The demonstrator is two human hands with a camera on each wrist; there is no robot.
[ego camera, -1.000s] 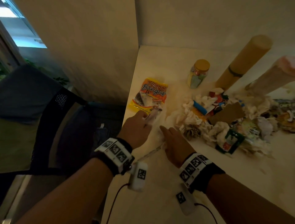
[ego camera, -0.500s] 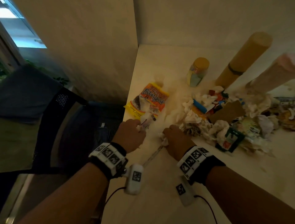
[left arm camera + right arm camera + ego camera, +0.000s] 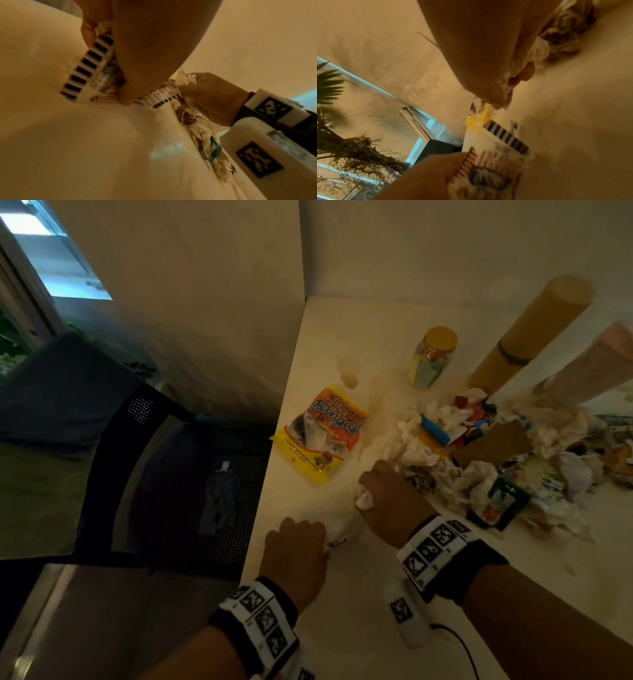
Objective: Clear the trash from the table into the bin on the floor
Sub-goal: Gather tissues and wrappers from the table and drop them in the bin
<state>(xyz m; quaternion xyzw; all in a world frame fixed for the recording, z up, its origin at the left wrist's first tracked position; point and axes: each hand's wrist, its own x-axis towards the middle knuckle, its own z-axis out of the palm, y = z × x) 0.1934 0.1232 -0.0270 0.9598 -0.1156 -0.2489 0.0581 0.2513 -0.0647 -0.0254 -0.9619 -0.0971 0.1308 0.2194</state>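
Note:
My left hand sits by the table's left edge and grips a white printed wrapper with a black striped border. The wrapper stretches toward my right hand, which clutches a crumpled white tissue at the near end of the trash pile. In the right wrist view its fingers curl round the tissue. An orange and yellow snack packet lies flat beyond both hands. No bin shows in any view.
Behind the pile stand a yellow-lidded jar and two tall rolls, one yellow, one pale. A dark mesh chair sits against the table's left edge. Walls close off the far side.
My left hand closed round the wrapper and drew it back toward me along the left edge. My right hand closed round the tissue. The snack packet stayed where it was.

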